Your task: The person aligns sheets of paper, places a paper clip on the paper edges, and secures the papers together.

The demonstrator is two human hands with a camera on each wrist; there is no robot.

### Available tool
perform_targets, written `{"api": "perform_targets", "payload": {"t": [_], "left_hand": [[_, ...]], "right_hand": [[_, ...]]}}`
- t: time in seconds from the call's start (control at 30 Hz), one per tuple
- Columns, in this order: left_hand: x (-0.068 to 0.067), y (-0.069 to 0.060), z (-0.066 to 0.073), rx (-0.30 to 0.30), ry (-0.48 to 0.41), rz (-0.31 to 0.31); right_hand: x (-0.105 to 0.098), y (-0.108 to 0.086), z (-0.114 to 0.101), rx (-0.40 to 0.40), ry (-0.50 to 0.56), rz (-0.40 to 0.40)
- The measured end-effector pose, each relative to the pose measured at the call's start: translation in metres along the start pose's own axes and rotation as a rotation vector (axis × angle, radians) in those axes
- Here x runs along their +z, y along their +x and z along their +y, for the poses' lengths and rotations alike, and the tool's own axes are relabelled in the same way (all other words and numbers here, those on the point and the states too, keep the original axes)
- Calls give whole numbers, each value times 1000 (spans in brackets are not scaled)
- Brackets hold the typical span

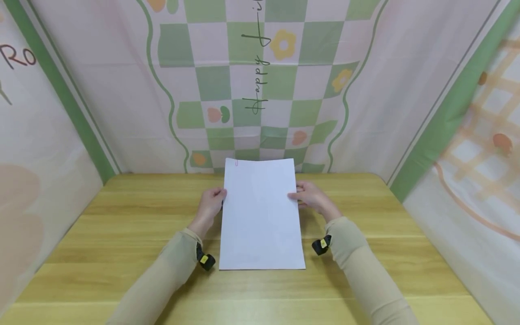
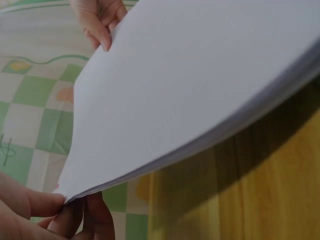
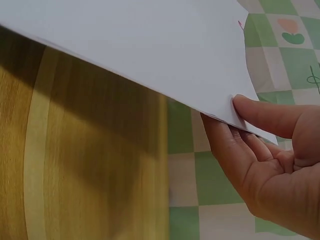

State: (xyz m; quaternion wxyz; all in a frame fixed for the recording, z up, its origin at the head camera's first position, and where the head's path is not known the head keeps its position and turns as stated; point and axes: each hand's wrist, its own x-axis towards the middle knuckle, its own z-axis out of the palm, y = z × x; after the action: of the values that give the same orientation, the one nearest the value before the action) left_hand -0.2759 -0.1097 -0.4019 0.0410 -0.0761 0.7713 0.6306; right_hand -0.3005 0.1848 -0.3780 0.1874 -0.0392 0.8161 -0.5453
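A stack of white paper is held up in front of me, its far end raised off the table. My left hand pinches its left edge, the thumb on top and the fingers beneath. On the opposite edge my right hand grips it, with the thumb lying on the top sheet and the fingers under the stack. A small pink paper clip sits at the far edge near the left corner. In the left wrist view the stack's side shows several layered sheets. The top sheet looks blank.
The wooden table spreads under the paper and both arms. Behind it hangs a green-and-white checked cloth; patterned curtains close off the sides. Each wrist wears a small black camera.
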Motion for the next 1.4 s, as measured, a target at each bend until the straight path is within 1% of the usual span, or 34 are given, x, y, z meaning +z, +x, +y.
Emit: {"api": "perform_targets", "payload": {"t": [0.13, 0.2, 0.37, 0.43, 0.57, 0.63, 0.8, 1.13, 1.4], "left_hand": [[0, 4, -2, -2, 31, -3], [0, 6, -3, -7, 40, -7], [0, 12, -5, -24, 41, -23], [-1, 15, -6, -25, 43, -28], [0, 20, -8, -26, 50, -29], [0, 22, -9, -29, 55, -30], [1, 28, -10, -42, 69, -39], [2, 34, -8, -61, 111, -55], [3, 44, -12, -109, 142, -62]], "right_hand": [[0, 4, 3, 26, 2, -1], [0, 6, 4, 33, -13, -1], [1, 12, 7, 55, -41, 6], [2, 15, 8, 73, -41, 15], [2, 18, 10, 86, -53, 23], [2, 19, 10, 80, -68, 23], [2, 23, 13, 77, -67, 25], [1, 32, 19, 108, -65, 28], [1, 34, 18, 118, -42, 19]]}}
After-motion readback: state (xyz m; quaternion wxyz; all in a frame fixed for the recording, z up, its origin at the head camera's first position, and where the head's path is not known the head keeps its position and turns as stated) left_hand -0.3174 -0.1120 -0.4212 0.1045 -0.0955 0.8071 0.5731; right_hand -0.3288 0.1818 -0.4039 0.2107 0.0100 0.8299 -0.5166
